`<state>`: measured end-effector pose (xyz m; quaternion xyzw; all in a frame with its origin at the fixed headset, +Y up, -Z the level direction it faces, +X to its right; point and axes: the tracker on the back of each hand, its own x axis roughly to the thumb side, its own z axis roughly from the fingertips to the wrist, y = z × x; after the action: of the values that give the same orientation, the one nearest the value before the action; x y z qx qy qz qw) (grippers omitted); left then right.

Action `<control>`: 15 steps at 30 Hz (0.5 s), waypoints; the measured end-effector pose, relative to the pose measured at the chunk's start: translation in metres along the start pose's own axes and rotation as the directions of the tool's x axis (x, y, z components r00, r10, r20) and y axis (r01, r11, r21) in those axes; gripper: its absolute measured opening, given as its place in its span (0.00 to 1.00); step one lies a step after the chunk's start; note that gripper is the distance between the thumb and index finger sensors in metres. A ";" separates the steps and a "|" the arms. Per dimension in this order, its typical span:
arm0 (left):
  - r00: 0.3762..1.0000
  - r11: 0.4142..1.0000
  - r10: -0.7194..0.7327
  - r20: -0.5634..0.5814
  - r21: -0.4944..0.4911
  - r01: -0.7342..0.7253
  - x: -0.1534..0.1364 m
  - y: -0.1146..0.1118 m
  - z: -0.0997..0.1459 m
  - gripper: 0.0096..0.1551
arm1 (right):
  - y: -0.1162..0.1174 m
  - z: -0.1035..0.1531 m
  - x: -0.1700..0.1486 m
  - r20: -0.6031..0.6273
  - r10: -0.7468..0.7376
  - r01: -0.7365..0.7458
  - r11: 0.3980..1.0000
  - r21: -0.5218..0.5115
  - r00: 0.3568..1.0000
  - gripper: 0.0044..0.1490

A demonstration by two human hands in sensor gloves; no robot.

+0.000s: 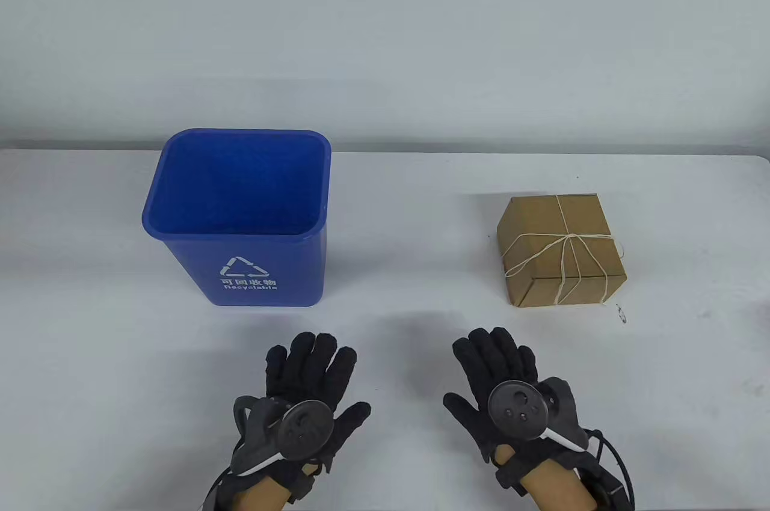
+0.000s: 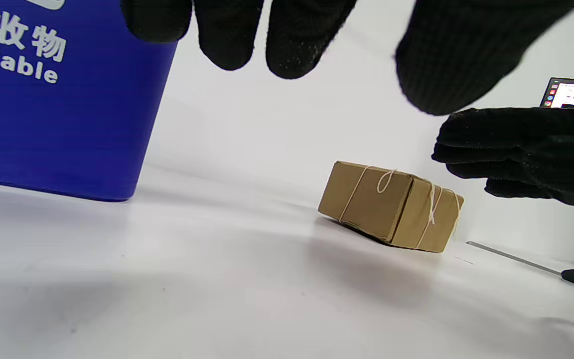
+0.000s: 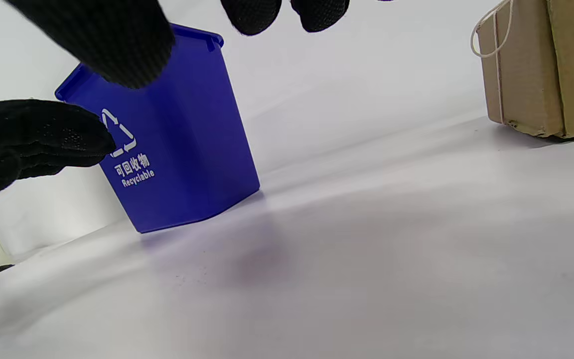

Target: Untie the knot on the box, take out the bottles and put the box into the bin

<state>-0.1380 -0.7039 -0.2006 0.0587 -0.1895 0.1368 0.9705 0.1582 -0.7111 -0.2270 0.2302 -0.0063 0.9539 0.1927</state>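
Both of my hands hover low over the surface [image 1: 385, 330] with fingers spread and relaxed, holding nothing: my left hand [image 1: 307, 388] sits just short of the blue bin [image 1: 240, 216], and my right hand [image 1: 511, 385] is beside it, a little nearer the box [image 1: 559, 246]. That box lies ahead of my right hand and slightly to its outer side, apart from my fingertips, closed and bound with pale string [image 1: 565, 252] that crosses on its top face; the crossing, where I judge the knot to be, is toward the far right of the lid. A loop of string stands up off the top edge in the left wrist view, and a loose tail trails down the near right corner. The bin stands upright, open mouth up, straight ahead of my left hand. Nothing is untied yet, so my step is the reach. I would bring my right hand forward to the crossing and pinch a free tail rather than a wrap, while my left hand comes across to steady the box by its near left side so it does not slide. Pulling a wrap would likely tighten the knot.
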 end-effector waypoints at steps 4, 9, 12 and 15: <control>1.000 1.000 -0.002 -0.002 0.002 0.002 0.001 0.000 0.000 0.52 | 0.000 0.000 0.000 0.001 0.002 -0.002 1.000 0.003 1.000 0.50; 1.000 1.000 -0.004 -0.003 -0.002 0.004 0.001 0.000 0.000 0.52 | -0.002 0.001 0.000 0.001 0.002 -0.002 1.000 -0.011 1.000 0.50; 1.000 1.000 -0.008 0.000 -0.008 0.008 0.001 -0.001 -0.001 0.52 | -0.003 0.001 -0.002 -0.002 0.004 -0.004 1.000 -0.011 1.000 0.50; 1.000 1.000 -0.003 0.002 -0.009 0.003 0.001 -0.001 -0.001 0.52 | -0.002 0.000 -0.004 -0.010 0.008 -0.008 1.000 -0.002 1.000 0.50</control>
<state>-0.1361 -0.7040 -0.2015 0.0546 -0.1913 0.1345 0.9707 0.1625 -0.7108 -0.2288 0.2253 -0.0074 0.9558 0.1890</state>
